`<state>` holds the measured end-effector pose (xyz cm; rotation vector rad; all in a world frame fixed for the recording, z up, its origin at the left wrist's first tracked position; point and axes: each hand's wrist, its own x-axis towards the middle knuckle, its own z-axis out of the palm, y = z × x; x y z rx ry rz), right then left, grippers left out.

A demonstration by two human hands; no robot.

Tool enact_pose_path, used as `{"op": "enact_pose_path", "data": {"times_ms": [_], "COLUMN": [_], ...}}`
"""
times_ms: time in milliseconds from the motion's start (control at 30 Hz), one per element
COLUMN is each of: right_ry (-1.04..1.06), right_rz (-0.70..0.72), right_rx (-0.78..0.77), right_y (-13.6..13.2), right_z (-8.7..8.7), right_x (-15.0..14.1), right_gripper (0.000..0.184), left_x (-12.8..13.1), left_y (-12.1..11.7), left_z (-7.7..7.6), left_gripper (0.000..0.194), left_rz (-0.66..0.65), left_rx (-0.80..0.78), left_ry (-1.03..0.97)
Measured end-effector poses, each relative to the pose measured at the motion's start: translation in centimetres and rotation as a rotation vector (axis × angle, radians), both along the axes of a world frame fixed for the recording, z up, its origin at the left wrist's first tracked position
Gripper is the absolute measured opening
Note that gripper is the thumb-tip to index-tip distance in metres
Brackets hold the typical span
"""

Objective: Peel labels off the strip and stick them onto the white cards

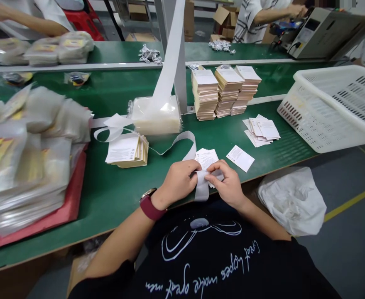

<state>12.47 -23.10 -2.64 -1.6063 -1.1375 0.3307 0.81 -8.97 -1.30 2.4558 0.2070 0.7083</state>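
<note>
My left hand (182, 178), with a watch on its wrist, pinches a translucent white strip (202, 189) near the table's front edge. From the other side, the closed fingers and thumb of my right hand (227, 182) grip the same strip. Partly covered by both hands lies a small pile of printed white cards (206, 157). A single printed card (240, 158) rests just right of it. The strip loops back leftward past a stack of cards (123, 148). Whether anything small sits between my fingertips is hidden.
Tall card stacks (204, 95) stand at the back, and a loose card pile (265, 128) lies right of centre. Filled clear bags (23, 166) crowd the left on a red tray (76, 195). A white basket (322, 124) sits right. Two people work across the green table (113, 207).
</note>
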Motion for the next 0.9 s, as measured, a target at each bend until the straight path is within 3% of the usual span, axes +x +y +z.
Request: {"op": "enact_pose_path", "data": {"times_ms": [133,267,367,533,767,900], "right_ry": [-0.214,-0.102,0.095,0.465,0.510,0.416], "right_rz": [-0.092,-0.257,-0.309,-0.032,-0.063,-0.159], "right_rx": [0.181,0.450,0.318,-0.009,0.098,0.023], "right_y": [-2.0,-4.0,-4.2,-3.6,-4.0,-3.3], "right_z": [0.8,0.8,-0.3,-2.6,-3.1,-2.9], "right_x": [0.2,2.9,4.9,4.9,4.6,3.9], "right_gripper": [0.009,0.014,0.007,0.011,0.013,0.012], "left_x": [-0.9,-3.3,-4.4,-3.3,-3.6,-3.7], "left_y": [0.0,-1.6,-3.4,-4.5,-4.2,-4.4], "left_z": [0.6,1.7,1.5,-0.4,-0.7,-1.2], "left_gripper": [0.015,0.019,0.021,0.016,0.015,0.006], "left_rz": [-0.070,-0.188,-0.273,-0.195,-0.172,-0.255], "left_rx": [0.039,0.101,0.222,0.420,0.436,0.529], "left_ry": [0.080,0.224,0.299,0.303,0.191,0.118]}}
